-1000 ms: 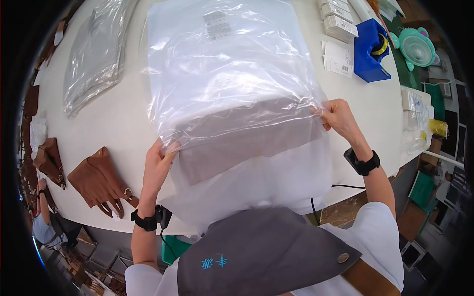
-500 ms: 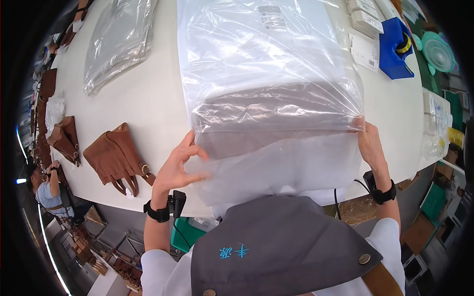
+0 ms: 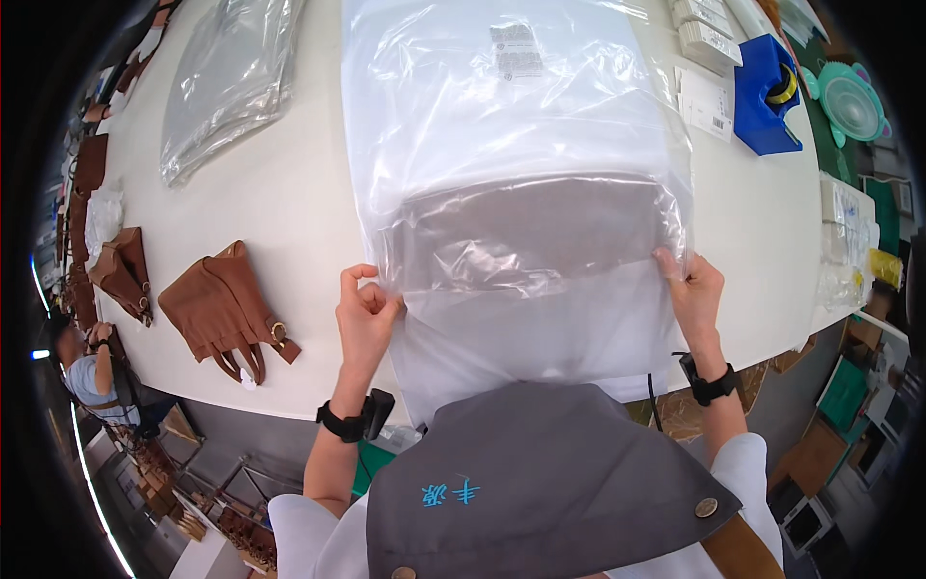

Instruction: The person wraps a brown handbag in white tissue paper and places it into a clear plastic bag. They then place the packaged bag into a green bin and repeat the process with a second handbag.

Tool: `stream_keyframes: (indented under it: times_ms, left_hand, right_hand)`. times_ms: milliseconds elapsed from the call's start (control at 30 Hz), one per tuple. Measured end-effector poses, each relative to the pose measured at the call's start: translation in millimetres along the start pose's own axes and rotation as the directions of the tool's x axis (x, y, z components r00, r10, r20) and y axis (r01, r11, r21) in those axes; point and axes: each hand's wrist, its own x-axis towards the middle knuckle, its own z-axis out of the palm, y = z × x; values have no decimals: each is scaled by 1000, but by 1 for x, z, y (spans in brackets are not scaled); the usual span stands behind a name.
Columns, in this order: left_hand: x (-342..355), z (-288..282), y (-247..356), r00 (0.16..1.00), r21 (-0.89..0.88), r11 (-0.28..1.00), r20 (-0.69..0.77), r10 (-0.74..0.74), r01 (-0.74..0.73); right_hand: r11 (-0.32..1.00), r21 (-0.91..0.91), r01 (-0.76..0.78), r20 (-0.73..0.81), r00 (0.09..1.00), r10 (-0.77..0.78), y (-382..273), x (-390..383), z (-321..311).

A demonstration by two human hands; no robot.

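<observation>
A large clear plastic bag (image 3: pixel 502 125) lies on the table in front of me over a white flat layer. Its near end covers a grey-brown flat piece (image 3: pixel 559 217), and a translucent whitish sheet (image 3: pixel 540 333) comes out toward my apron. At the left side of the bag's mouth, my left hand (image 3: pixel 368 314) is closed, thumb and forefinger pinching its edge. My right hand (image 3: pixel 696 294) holds the opposite edge of the bag, thumb on top and fingers curled beneath. What the white layer holds inside is hidden.
Brown leather bags (image 3: pixel 217 314) sit on the white table (image 3: pixel 309 193) at left, below a stack of clear plastic bags (image 3: pixel 231 87). On the right are a blue tape dispenser (image 3: pixel 767 101), white cards (image 3: pixel 706 101) and small white boxes (image 3: pixel 709 39). Another person (image 3: pixel 96 372) works at far left.
My left hand has gone from spread fingers to a pinch on the bag's edge. My right hand has shifted slightly left and down. The bag's near end now lies flatter over the grey-brown piece.
</observation>
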Motion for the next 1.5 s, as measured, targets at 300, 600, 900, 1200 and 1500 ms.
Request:
stream_keyframes:
  times_ms: [300,600,900,1200,1500]
  left_hand:
    - [-16,-25,13,953,-159,980,295,-67,118]
    - [-39,0,-18,1000,253,967,-6,18,-16]
    - [-102,6,-33,993,261,964,-86,77,-53]
    - [-172,-18,-52,958,291,956,282,-55,-31]
    - [-29,12,27,993,-94,996,114,17,-6]
  right_hand:
    - [951,261,-167,304,949,83,10,-8,-31]
    - [970,174,-171,165,976,143,47,-39,-14]
    - [999,3,-34,121,992,34,51,-115,-22]
    - [914,211,-347,447,866,225,38,-190,-32]
    - [910,358,-210,374,925,67,19,26,-26]
